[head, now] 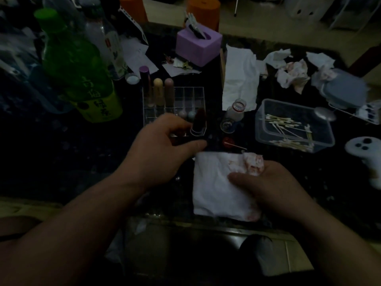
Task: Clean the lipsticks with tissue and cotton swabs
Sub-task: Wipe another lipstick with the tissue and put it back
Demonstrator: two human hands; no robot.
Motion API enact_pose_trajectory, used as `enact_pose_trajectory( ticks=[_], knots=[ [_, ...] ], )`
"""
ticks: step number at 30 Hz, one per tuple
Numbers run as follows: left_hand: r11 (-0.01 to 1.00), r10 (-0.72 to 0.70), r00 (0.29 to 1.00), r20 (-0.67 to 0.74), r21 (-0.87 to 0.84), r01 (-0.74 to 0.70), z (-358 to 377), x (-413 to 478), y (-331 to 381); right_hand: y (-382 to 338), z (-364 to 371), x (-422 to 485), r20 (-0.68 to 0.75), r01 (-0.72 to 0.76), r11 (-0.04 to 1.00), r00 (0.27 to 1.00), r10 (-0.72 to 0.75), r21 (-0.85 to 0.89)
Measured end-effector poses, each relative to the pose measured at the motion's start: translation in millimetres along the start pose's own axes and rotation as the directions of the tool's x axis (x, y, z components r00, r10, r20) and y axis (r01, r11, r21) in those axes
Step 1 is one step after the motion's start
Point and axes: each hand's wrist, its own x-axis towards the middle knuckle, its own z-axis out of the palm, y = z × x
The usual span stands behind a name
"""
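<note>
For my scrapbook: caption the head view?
Left hand grips dark lipstick at clear organizer; right hand holds stained tissue.

Left hand (160, 149), right hand (268, 188) bare; 2 forearms (82, 219) bare to frame edge.

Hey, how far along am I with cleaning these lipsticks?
Some wiping looks done: crumpled stained tissues lie at the back. In hand: your left hand holds a dark red lipstick at the clear organizer, your right hand grips a red-smeared tissue. Left: I cannot tell which racked lipsticks are clean; swabs wait in their box.
</note>
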Motion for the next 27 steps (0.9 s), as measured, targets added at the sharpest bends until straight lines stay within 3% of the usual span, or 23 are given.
enact_pose_trajectory(
  ticks=[4,7,13,27],
  knots=[
    [0.999,-0.018,0.998,-0.056,0.041,0.020,-3.5,13.1,-5.0,-0.7,-4.5,3.8,-0.002,-0.045,0.987,0.999,0.045,-0.151],
    [0.998,-0.035,0.997,-0.063,0.048,0.038,4.2,15.1,-13.8,-5.2,-5.6,6.6,-0.021,-0.062,0.982,0.998,0.059,-0.176],
    [0.970,-0.034,0.998,-0.062,0.240,0.048,16.7,14.6,-29.9,-10.5,-7.3,9.8,-0.023,-0.066,0.978,0.998,0.062,-0.200],
    [0.948,-0.032,0.994,-0.104,0.313,0.063,33.7,17.4,-50.2,-10.5,-4.7,6.3,0.044,-0.049,0.963,0.997,0.063,-0.265]
  ],
)
